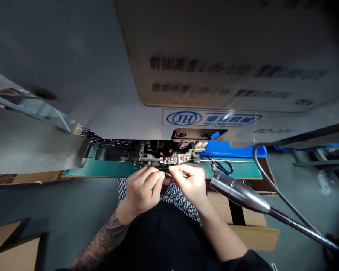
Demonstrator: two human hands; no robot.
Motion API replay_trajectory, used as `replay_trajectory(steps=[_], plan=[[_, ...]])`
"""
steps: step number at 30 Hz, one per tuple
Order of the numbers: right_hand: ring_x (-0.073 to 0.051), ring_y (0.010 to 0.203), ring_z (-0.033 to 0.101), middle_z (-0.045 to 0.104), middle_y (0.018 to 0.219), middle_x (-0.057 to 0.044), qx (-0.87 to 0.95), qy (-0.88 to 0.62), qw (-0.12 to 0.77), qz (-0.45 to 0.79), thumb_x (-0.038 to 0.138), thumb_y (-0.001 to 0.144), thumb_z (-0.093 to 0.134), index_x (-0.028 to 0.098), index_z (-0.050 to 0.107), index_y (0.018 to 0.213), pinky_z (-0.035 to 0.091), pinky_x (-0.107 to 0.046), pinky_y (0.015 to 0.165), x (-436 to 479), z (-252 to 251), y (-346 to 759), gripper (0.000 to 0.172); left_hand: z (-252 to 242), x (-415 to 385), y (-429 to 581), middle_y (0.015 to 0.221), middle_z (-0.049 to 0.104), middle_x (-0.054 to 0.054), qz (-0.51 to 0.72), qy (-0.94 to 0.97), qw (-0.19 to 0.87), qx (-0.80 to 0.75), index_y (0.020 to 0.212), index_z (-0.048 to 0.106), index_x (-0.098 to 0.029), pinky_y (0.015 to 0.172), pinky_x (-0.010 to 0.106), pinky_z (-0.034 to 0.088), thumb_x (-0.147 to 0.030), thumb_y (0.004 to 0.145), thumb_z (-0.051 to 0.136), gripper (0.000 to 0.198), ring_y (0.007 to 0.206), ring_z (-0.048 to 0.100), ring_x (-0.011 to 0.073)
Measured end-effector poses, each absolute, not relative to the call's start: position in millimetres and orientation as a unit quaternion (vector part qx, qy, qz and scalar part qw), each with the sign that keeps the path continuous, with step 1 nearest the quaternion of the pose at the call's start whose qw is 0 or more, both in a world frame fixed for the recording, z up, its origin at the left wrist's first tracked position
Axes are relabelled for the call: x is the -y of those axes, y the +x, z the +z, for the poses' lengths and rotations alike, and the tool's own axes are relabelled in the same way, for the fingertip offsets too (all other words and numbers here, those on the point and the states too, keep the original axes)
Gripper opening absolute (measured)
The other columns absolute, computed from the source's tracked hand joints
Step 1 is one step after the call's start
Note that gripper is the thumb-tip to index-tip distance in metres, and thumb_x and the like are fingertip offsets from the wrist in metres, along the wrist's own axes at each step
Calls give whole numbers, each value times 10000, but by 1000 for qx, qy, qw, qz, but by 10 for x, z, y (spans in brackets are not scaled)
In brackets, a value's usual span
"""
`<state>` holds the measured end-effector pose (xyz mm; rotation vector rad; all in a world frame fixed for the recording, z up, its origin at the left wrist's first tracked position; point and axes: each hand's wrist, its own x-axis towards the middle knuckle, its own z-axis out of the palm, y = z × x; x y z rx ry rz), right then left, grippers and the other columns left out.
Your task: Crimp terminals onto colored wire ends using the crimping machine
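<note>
My left hand [142, 189] is closed in a pinch at the front edge of the machine mechanism [169, 158]. Whatever lies between its fingertips is too small to name. Close beside it, my right hand [190, 185] is also closed, thumb against the fingers, on a few thin metal pieces [183, 173] like wires or pins. The fingertips of both hands almost meet, just in front of the metal parts and above the green table edge [101, 168].
Overhead hangs the large grey machine housing [101, 94]. To the right are a silver gooseneck lamp [240, 192], a blue tray [231, 149] and a black cable [227, 167]. Cardboard [254, 237] lies on the floor, and a grey panel [36, 139] stands left.
</note>
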<state>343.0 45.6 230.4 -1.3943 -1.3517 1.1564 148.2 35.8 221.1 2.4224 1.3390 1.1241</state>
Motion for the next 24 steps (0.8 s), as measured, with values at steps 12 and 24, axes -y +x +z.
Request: replay_trajectory(steps=[12, 24], plan=[[-178, 564, 607, 768, 711, -23, 587, -525, 445, 426, 408, 988, 784, 246, 863, 861, 499, -315, 533, -421, 2174, 3477, 220, 2291, -376, 1499, 801, 709, 16, 366, 782, 148, -482, 904, 665, -196, 658, 329, 481, -126, 1022, 612, 147, 711, 663, 174], [-167, 539, 632, 810, 739, -3, 630, -476, 434, 434, 390, 960, 832, 272, 899, 899, 532, -309, 540, -522, 2212, 3558, 148, 2330, -382, 1469, 765, 699, -3, 364, 774, 187, -484, 885, 665, -198, 655, 318, 471, -134, 1016, 602, 159, 671, 658, 157]])
